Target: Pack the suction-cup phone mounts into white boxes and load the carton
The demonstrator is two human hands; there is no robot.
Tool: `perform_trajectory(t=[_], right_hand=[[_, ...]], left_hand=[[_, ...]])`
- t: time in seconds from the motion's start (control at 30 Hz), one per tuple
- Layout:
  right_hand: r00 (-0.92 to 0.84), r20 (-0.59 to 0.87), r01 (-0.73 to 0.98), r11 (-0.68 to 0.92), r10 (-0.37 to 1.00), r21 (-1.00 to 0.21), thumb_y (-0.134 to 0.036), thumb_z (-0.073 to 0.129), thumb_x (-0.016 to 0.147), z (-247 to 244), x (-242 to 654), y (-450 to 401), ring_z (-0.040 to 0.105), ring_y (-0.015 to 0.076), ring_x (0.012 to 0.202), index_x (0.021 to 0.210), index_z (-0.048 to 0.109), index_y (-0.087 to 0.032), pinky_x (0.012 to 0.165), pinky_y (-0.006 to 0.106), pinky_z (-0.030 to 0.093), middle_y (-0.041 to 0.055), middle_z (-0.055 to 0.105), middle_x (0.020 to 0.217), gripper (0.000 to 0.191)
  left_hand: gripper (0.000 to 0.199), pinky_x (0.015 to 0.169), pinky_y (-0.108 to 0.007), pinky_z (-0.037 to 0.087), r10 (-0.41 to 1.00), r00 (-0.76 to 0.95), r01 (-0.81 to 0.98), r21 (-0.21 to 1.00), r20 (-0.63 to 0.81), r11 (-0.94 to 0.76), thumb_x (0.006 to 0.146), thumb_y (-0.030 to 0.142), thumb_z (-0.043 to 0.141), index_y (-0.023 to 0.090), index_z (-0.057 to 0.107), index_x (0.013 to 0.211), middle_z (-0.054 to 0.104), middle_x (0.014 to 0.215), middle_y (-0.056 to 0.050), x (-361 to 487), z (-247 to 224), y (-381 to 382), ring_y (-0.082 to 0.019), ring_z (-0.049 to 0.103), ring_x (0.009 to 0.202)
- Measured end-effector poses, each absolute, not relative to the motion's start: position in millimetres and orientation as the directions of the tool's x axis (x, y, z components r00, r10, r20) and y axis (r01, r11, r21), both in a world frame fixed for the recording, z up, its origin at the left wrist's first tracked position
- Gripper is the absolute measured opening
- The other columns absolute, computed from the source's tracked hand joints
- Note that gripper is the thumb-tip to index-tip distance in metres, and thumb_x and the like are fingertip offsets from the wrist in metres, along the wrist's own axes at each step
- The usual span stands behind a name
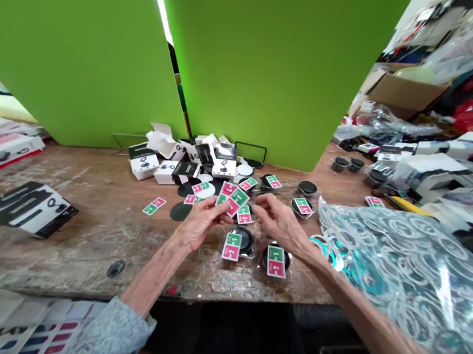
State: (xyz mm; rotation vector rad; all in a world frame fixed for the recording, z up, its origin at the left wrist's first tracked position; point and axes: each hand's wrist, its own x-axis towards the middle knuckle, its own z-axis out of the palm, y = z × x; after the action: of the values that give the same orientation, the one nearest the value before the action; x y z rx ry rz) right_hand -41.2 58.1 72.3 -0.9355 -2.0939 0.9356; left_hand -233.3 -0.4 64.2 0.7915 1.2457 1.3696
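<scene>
My left hand (202, 220) is closed on several small pink-and-green cards (234, 197), fanned between thumb and fingers. Just right of them, my right hand (278, 218) hovers over the bench with thumb and fingers apart and nothing visible in them. Below the hands lie two round black discs in clear bags, each with a pink-and-green card on it: a left card (232, 246) and a right card (277, 261). Another bagged disc with a card (303, 206) lies right of my right hand. A loose card (154, 206) rests on the wood to the left.
Small white-and-black boxes (225, 160) pile up before the green panels (261, 75). A clear bag of teal and white rings (409, 267) covers the bench's right side. At left stands a black-and-white box (33, 208). Cartons and plastic crowd the far right.
</scene>
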Motion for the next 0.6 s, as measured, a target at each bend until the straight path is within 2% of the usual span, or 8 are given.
perform_trajectory(t=[0.1, 0.17, 0.27, 0.33, 0.47, 0.53, 0.6], right_hand=[[-0.467, 0.282, 0.287, 0.446, 0.838, -0.848, -0.036, 0.05, 0.088, 73, -68, 68, 0.044, 0.01, 0.055, 0.073, 0.052, -0.019, 0.054, 0.022, 0.034, -0.0043, 0.052, 0.061, 0.022], [-0.47, 0.253, 0.279, 0.415, 0.846, -0.866, -0.035, 0.047, 0.088, 68, -67, 82, 0.044, 0.0092, 0.053, 0.068, 0.049, -0.019, 0.052, 0.021, 0.034, -0.0047, 0.051, 0.058, 0.026], [-0.416, 0.139, 0.454, 0.337, 0.899, -0.825, -0.035, 0.043, 0.089, 60, -37, 122, 0.05, 0.0094, 0.053, 0.07, 0.051, -0.019, 0.051, 0.02, 0.036, -0.0037, 0.057, 0.061, 0.026], [-0.274, 0.102, 0.623, 0.258, 0.956, -0.738, -0.032, 0.043, 0.088, 57, -5, 157, 0.051, 0.0105, 0.054, 0.07, 0.052, -0.018, 0.051, 0.02, 0.036, -0.0018, 0.058, 0.062, 0.025], [-0.084, 0.135, 0.779, 0.15, 0.987, -0.609, -0.02, 0.044, 0.084, 55, 44, 217, 0.052, 0.0152, 0.059, 0.065, 0.053, -0.015, 0.056, 0.024, 0.035, 0.004, 0.056, 0.062, 0.021], [-0.063, 0.167, 0.828, 0.145, 0.984, -0.541, -0.016, 0.048, 0.081, 58, 54, 229, 0.055, 0.0187, 0.067, 0.07, 0.056, -0.013, 0.061, 0.026, 0.035, 0.0077, 0.059, 0.069, 0.014], [-0.087, 0.213, 0.857, 0.183, 0.973, -0.481, -0.015, 0.049, 0.081, 64, 60, 226, 0.056, 0.0214, 0.079, 0.083, 0.059, -0.012, 0.067, 0.028, 0.036, 0.0112, 0.062, 0.083, 0.01]], left_hand=[[0.032, 0.059, -0.018, 0.047, 0.965, -0.168, -0.282, 0.948, -0.202, 0.149, 0.064, 0.036, 0.083, 0.014, 0.065, 0.078, 0.065, 0.067, -0.001, -224, 70, 7, -0.01, 0.062, 0.061], [0.035, 0.061, -0.02, 0.049, 0.949, -0.188, -0.32, 0.929, -0.253, 0.185, 0.06, 0.036, 0.086, 0.015, 0.063, 0.077, 0.067, 0.07, -0.002, -230, 67, 10, -0.012, 0.063, 0.064], [0.041, 0.063, -0.022, 0.049, 0.913, -0.284, -0.259, 0.94, -0.294, 0.222, 0.056, 0.039, 0.087, 0.015, 0.063, 0.077, 0.069, 0.072, -0.004, -255, 53, 8, -0.013, 0.062, 0.064], [0.044, 0.06, -0.022, 0.047, 0.879, -0.375, -0.126, 0.955, -0.295, 0.267, 0.055, 0.045, 0.085, 0.014, 0.063, 0.078, 0.068, 0.068, -0.004, -277, 43, 4, -0.013, 0.061, 0.061], [0.041, 0.066, -0.023, 0.044, 0.825, -0.498, 0.163, 0.906, -0.266, 0.39, 0.065, 0.05, 0.075, 0.014, 0.063, 0.083, 0.068, 0.069, -0.002, -311, 31, -10, -0.014, 0.06, 0.062], [0.04, 0.066, -0.023, 0.041, 0.826, -0.514, 0.381, 0.802, -0.231, 0.461, 0.072, 0.052, 0.068, 0.016, 0.063, 0.088, 0.066, 0.066, 0.001, -321, 32, -17, -0.015, 0.06, 0.063], [0.046, 0.064, -0.021, 0.037, 0.83, -0.55, 0.623, 0.616, -0.093, 0.482, 0.074, 0.056, 0.064, 0.017, 0.063, 0.098, 0.066, 0.07, 0.001, -325, 37, -24, -0.017, 0.059, 0.068]])
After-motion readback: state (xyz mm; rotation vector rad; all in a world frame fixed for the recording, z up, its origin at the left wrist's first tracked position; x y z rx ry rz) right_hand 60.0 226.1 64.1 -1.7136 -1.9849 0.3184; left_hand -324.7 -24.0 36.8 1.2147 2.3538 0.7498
